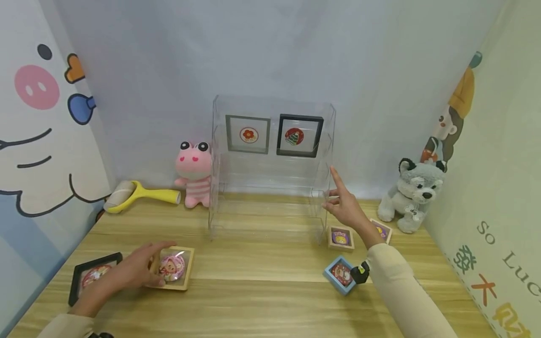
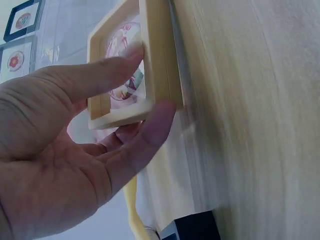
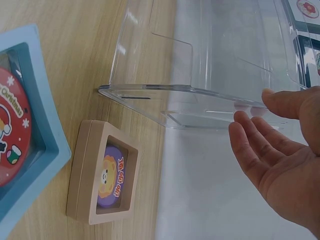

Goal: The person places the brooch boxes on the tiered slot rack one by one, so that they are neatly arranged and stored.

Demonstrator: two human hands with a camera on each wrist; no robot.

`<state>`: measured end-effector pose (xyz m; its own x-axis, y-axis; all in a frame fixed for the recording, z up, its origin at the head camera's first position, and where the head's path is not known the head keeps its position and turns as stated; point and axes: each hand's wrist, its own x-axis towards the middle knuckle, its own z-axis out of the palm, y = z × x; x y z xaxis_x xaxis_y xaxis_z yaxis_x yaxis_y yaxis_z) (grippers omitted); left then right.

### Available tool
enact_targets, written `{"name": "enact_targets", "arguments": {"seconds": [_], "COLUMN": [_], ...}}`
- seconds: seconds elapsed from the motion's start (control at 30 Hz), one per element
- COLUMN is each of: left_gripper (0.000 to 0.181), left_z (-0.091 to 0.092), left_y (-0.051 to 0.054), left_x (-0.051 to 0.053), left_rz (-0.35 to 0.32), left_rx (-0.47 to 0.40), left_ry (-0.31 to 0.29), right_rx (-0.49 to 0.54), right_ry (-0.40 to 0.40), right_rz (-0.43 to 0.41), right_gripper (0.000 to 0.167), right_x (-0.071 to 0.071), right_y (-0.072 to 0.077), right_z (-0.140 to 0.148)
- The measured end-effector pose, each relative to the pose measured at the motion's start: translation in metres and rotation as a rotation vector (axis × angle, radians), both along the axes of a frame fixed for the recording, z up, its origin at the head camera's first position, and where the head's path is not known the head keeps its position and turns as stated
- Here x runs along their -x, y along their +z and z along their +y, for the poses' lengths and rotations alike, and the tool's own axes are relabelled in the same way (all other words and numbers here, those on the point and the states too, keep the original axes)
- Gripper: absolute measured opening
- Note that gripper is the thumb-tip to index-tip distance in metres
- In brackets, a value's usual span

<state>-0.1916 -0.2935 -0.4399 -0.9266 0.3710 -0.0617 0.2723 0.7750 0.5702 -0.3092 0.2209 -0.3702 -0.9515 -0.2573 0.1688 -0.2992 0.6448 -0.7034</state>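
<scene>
The wooden frame (image 1: 174, 268) is at lower left, one edge pinched by the left hand (image 1: 136, 268); a slack pinch could drop it. Right of centre, the right hand (image 1: 347, 206), fingers loose, holding nothing, could bump the rack (image 1: 270, 180), jarring its black frame (image 1: 296, 136).

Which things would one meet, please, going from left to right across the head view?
Black-framed badge, left hand, wood-framed pink badge, clear stand, right hand, gray plush dog.
</scene>
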Motion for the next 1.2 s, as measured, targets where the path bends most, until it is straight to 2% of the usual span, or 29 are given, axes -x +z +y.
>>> {"name": "enact_targets", "arguments": {"seconds": [0.23, 0.4, 0.77, 0.9, 1.03, 1.2], "left_gripper": [0.078, 0.078, 0.075, 0.071, 0.069, 0.068], "left_z": [0.004, 0.009, 0.024, 0.033, 0.044, 0.062], "left_y": [0.0, 0.003, 0.015, 0.022, 0.03, 0.041], "left_x": [-0.001, 0.0, 0.004, 0.009, 0.015, 0.022], "left_rz": [-0.125, -0.143, -0.079, 0.002, 0.099, 0.15], "left_rx": [-0.243, -0.278, -0.269, -0.237, -0.167, -0.177], "left_ry": [-0.014, -0.031, -0.11, -0.159, -0.184, -0.222], "right_rx": [-0.004, -0.004, -0.001, 0.001, -0.002, -0.004], "right_ry": [0.0, -0.003, -0.002, -0.002, -0.004, -0.002], "right_rz": [0.006, 0.006, 0.01, 0.008, 0.008, 0.011], "right_gripper": [0.103, 0.103, 0.102, 0.103, 0.103, 0.103], "right_x": [0.002, 0.001, 0.0, 0.0, -0.001, 0.0], "right_y": [0.0, -0.001, -0.001, -0.001, -0.001, 0.0], "right_z": [0.001, 0.001, 0.001, 0.001, 0.001, 0.001]}}
